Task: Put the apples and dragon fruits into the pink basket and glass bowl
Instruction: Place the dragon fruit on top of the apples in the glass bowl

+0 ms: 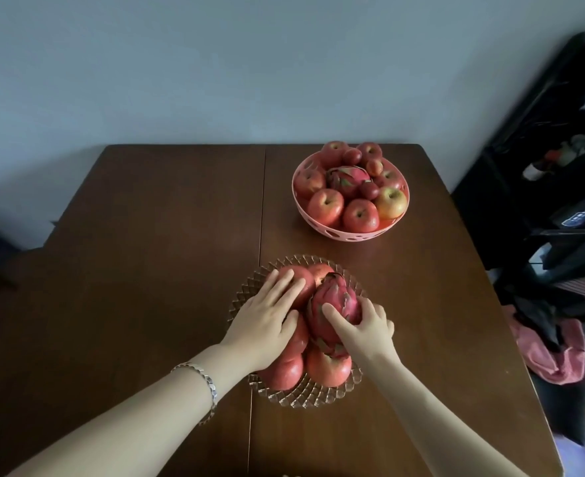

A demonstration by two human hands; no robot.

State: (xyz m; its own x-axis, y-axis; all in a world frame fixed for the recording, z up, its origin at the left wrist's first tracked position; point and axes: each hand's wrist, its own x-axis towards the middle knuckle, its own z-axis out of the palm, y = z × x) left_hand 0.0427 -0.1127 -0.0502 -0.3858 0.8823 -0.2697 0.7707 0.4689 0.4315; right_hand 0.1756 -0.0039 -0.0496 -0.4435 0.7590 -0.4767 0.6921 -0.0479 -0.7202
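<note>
Task judged near its end. Glass bowl [285, 395] taken as landmark, sitting on the dark wooden tabletop [146, 270] at the near middle. Inside it: red apples [327, 368] packed around the rim and centre, at least four visible, partly hidden under the hands. One dragon fruit [334, 304] lying on top of that pile, long axis roughly front to back. Right hand [363, 330] closed around the near right flank of the dragon fruit, thumb pressed on its upper face, other fingers curled over the right side. Left hand [270, 316] open and flat, palm down, fingers spread over the apple at the left of the bowl, pressing rather than gripping; nothing held. Bracelet [208, 383] on the left wrist. Pink basket [335, 230] beyond the bowl and to its right, well apart from it, already heaped with apples [360, 215] around a second dragon fruit [347, 179] at its centre. No loose fruit visible anywhere on the tabletop around the bowl. Remaining work, as a judgement: settle the top dragon fruit so the pile holds, release, withdraw both hands. Risk: rounded stack, top fruit may roll.
</note>
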